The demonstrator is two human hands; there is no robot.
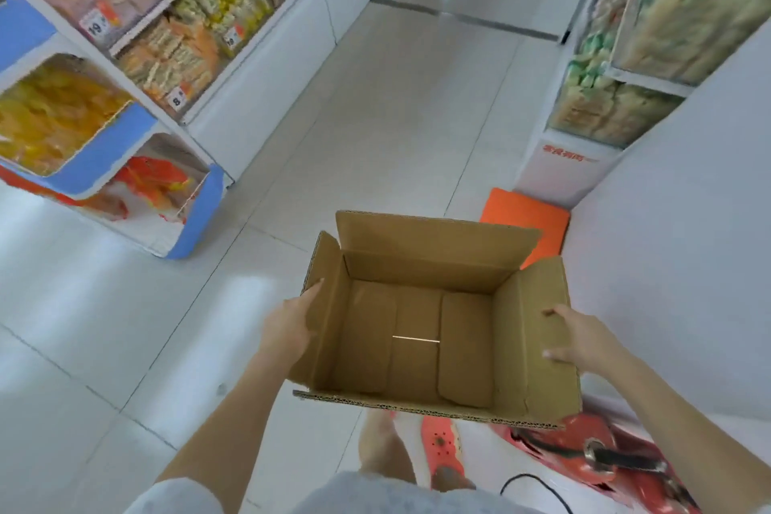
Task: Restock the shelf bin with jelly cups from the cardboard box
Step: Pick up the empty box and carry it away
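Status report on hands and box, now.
Left hand flat against cardboard box; right hand grips its right flap. Box empty. Aisle floor ahead unobstructed.

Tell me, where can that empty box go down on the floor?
Bare tiles lie ahead, between the left snack shelves and the right shelves. It is crowded near the orange mat and red bag under the cardboard box.

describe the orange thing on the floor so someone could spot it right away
Start at the open, empty cardboard box held between both hands. Just beyond its far right corner, a flat orange mat lies on the white floor against the right shelf's base, the only solid orange patch there.
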